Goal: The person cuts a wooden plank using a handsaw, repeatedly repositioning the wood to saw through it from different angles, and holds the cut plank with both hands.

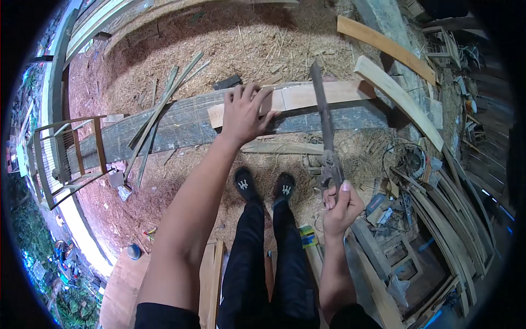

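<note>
A pale, thin wooden board lies along a thick, weathered beam, with a faint line drawn across its face. My left hand presses on this board near its left end, fingers bent over the far side and thumb at the near side. In my right hand is what looks like a hand saw, its long dark blade seen nearly edge-on. My fingers close round its handle. The blade stretches away from me over the board's right part; whether it touches the wood cannot be told.
Curved planks lean at the right, beside a stack of bent strips. Thin sticks cross the beam's left part near a slatted wooden frame. Sawdust covers the ground around my sandals.
</note>
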Available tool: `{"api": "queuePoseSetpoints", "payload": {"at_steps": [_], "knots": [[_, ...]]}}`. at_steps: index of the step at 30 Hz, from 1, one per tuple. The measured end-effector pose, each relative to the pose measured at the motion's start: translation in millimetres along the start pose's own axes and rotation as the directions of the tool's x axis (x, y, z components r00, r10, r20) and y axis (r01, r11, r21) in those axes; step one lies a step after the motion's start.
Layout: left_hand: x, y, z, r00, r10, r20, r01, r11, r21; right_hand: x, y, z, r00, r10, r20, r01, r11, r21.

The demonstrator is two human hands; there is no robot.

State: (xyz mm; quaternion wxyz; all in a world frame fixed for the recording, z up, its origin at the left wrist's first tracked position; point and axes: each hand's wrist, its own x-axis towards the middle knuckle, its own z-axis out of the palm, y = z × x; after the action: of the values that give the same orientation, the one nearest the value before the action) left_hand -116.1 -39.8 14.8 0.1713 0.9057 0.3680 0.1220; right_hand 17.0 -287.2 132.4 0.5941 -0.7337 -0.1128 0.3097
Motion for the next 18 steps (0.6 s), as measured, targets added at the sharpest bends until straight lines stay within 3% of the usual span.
{"api": "queuePoseSetpoints", "payload": {"at_steps": [3, 6, 7, 9, 10, 12, 17, 18], "knots": [[-21.8, 4.1, -6.5, 0.981, -0.188, -0.056, 0.191, 0.979, 0.065, 4.8, 3.2, -19.2, 0.998, -0.043, 0.056, 0.050, 0.990, -0.133], [-50.4, -0.7, -22.7, 0.968, -0.209, -0.135, 0.227, 0.965, 0.132, 10.0, 9.2, -35.5, 0.995, -0.044, 0.092, 0.059, 0.984, -0.170], [-59.9, -5.4, -24.6, 0.970, -0.200, -0.136, 0.218, 0.967, 0.132, 14.1, 14.3, -39.4, 0.983, -0.095, 0.155, 0.135, 0.953, -0.272], [-73.6, -16.8, -28.2, 0.945, -0.297, -0.138, 0.312, 0.944, 0.104, 27.1, 21.5, -41.5, 0.935, -0.209, 0.287, 0.320, 0.844, -0.430], [-76.8, -18.5, -34.0, 0.946, -0.290, -0.142, 0.307, 0.945, 0.111, 37.2, 22.4, -38.9, 0.935, -0.213, 0.283, 0.321, 0.848, -0.423], [-82.3, -21.4, -43.6, 0.960, -0.274, -0.058, 0.279, 0.954, 0.112, 61.3, 23.0, -30.1, 0.748, -0.492, 0.445, 0.661, 0.488, -0.570], [-68.1, -31.2, -45.7, 0.957, -0.290, -0.014, 0.290, 0.951, 0.106, 103.5, 17.8, -11.9, 0.718, -0.495, 0.489, 0.689, 0.411, -0.597], [-65.2, -37.9, -45.4, 0.973, -0.231, 0.019, 0.229, 0.970, 0.079, 107.7, 15.5, -9.1, 0.707, -0.517, 0.483, 0.697, 0.397, -0.596]]}}
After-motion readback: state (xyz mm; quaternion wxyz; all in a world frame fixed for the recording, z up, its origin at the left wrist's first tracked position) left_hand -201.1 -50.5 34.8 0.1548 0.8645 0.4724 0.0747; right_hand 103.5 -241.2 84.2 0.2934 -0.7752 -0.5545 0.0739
